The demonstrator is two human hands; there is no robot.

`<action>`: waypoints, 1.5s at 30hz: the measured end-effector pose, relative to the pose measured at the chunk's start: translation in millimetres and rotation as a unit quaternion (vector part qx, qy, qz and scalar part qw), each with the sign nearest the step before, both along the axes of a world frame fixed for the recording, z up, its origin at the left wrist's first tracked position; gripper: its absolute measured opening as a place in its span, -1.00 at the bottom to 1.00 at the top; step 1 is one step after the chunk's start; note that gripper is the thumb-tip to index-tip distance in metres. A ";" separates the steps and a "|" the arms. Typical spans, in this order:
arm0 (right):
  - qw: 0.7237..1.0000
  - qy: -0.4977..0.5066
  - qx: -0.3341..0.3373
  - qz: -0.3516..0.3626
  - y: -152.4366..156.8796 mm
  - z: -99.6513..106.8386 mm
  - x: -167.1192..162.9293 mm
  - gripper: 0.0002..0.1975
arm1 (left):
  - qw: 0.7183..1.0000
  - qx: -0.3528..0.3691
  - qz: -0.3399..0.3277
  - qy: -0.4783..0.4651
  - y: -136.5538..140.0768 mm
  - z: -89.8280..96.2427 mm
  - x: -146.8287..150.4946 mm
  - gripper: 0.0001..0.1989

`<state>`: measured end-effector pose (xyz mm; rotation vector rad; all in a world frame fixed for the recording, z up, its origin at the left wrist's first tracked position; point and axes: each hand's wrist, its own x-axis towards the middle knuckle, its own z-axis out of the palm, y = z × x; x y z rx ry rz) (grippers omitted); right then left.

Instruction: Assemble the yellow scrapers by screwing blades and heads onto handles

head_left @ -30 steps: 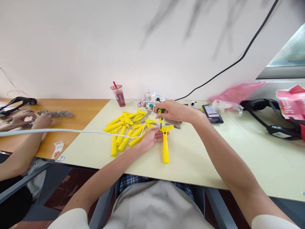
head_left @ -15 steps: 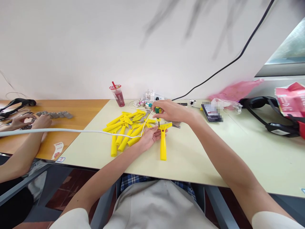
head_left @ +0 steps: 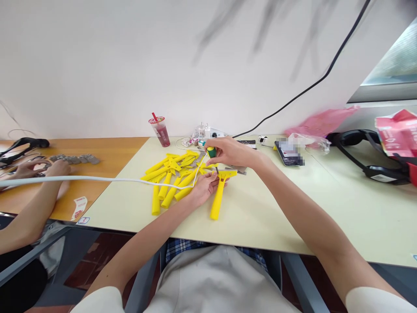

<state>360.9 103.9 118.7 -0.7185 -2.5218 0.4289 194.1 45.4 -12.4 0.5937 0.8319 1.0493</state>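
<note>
A yellow scraper [head_left: 217, 202] with a T-shaped head lies on the pale table before me, its handle pointing toward me and a little left. My left hand [head_left: 206, 188] grips it near the head, fingers partly hidden behind it. Above, my right hand [head_left: 233, 152] is closed around the green and yellow handle of a screwdriver [head_left: 211, 151]. The screwdriver's shaft slants down to the left end of the scraper's head. Left of my hands lies a pile of yellow scraper handles and parts [head_left: 169, 182]. Grey metal pieces [head_left: 240, 169] lie partly hidden behind my right hand.
A white cable [head_left: 130, 179] crosses in front of the pile. A drink cup [head_left: 160, 131], a power strip [head_left: 211, 131] and a phone [head_left: 289, 153] stand or lie farther back. A black headset [head_left: 368, 161] is at right. At left, another person's hands [head_left: 58, 168] work at a wooden table.
The scraper's handle end has swung left, so it now lies slanted. The screwdriver's handle has tipped to the left along with my right hand.
</note>
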 end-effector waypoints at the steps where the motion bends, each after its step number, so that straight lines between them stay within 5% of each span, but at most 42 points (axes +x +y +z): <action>1: 1.000 0.002 0.002 0.002 -0.1 -0.2 -0.8 -0.65 | 1.000 -0.003 0.004 0.001 0.0 0.3 0.5 -0.90; 15: 0.998 0.024 -0.008 -0.049 -10.3 18.1 13.5 -0.67 | 0.999 0.008 0.028 -0.025 -4.6 18.3 -2.6 -0.90; 34: 0.989 -0.044 0.051 -0.133 -4.7 13.3 15.1 -0.53 | 0.997 -0.004 0.076 0.033 1.1 5.6 1.4 -0.69; 45: 0.978 -0.088 0.086 -0.168 -21.1 33.3 17.6 -0.60 | 0.998 -0.010 0.057 0.025 -2.7 11.4 4.3 -0.92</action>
